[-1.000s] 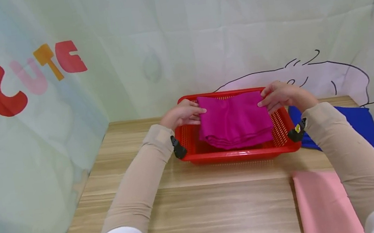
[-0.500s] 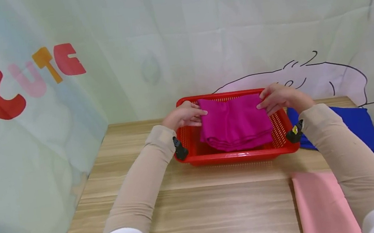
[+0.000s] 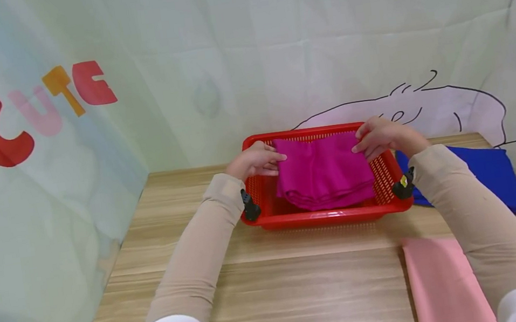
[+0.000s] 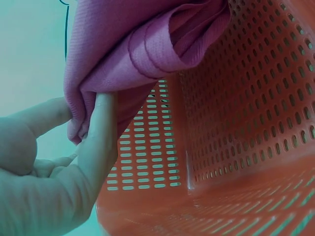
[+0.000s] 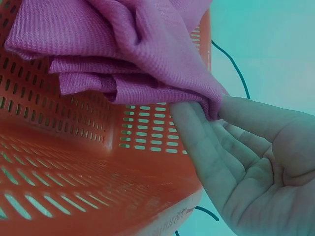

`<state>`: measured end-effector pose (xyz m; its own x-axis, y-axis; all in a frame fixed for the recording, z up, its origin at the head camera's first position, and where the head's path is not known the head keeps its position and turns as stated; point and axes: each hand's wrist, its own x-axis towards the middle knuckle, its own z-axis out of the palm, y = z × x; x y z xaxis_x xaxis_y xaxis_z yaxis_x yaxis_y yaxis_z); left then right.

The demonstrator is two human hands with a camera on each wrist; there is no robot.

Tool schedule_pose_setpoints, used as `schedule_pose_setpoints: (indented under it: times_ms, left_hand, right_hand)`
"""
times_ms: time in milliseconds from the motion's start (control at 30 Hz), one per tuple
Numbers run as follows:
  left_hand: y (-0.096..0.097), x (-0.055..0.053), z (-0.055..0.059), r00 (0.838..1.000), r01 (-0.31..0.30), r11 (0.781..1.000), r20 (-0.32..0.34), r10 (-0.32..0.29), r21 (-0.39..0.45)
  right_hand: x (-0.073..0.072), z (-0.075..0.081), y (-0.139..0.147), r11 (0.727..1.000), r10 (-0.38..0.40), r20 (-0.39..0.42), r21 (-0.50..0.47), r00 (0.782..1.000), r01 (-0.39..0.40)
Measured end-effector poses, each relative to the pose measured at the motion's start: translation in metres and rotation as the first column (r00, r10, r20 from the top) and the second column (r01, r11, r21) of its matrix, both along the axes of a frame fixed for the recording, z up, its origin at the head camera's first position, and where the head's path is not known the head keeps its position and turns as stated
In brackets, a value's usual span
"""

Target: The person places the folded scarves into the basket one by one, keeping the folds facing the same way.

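A folded magenta cloth (image 3: pixel 325 171) hangs in the mouth of a red perforated plastic basket (image 3: pixel 333 215). My left hand (image 3: pixel 258 160) pinches the cloth's far left corner between thumb and fingers. At the opposite corner my right hand (image 3: pixel 379 137) pinches it the same way. In the left wrist view the thumb and fingers close on the cloth's (image 4: pixel 152 54) edge, its layered folds sagging over the basket's slotted inside. The right wrist view shows the cloth (image 5: pixel 133 54) gathered at my fingertips, its lower folds above the basket floor.
A blue folded cloth (image 3: pixel 494 173) lies right of the basket, partly behind my right arm. Nearer, a pink folded cloth (image 3: pixel 442 278) lies on the wooden table (image 3: pixel 304 291), partly under that arm in view. A printed fabric backdrop (image 3: pixel 237 76) stands close behind the basket.
Both hands keep their pinch on the magenta cloth. My right hand has shifted slightly left, and the cloth sits slightly lower in the view; the basket stays nearly still.
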<state>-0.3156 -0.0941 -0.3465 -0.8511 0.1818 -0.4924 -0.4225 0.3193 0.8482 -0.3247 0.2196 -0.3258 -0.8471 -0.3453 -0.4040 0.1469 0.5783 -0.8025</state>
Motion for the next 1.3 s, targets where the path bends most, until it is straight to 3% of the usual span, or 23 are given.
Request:
schedule_pose_setpoints:
  times_ms: [200, 533, 1300]
  left_hand:
    - [0.0, -0.001, -0.001, 1.0, 0.007, 1.0, 0.013, -0.006, -0.02]
    - [0.002, 0.0, -0.002, 0.998, 0.03, 0.999, 0.052, -0.031, 0.016]
    - [0.008, -0.002, -0.003, 0.997, 0.052, 0.997, 0.064, -0.048, -0.063]
  right_hand:
    - [-0.001, -0.002, -0.001, 1.0, 0.009, -0.004, 0.006, 1.0, -0.009]
    - [-0.002, -0.005, -0.004, 0.999, 0.01, 0.013, 0.033, 1.0, -0.01]
    - [-0.005, -0.014, -0.006, 0.996, 0.044, 0.043, 0.08, 0.998, -0.047]
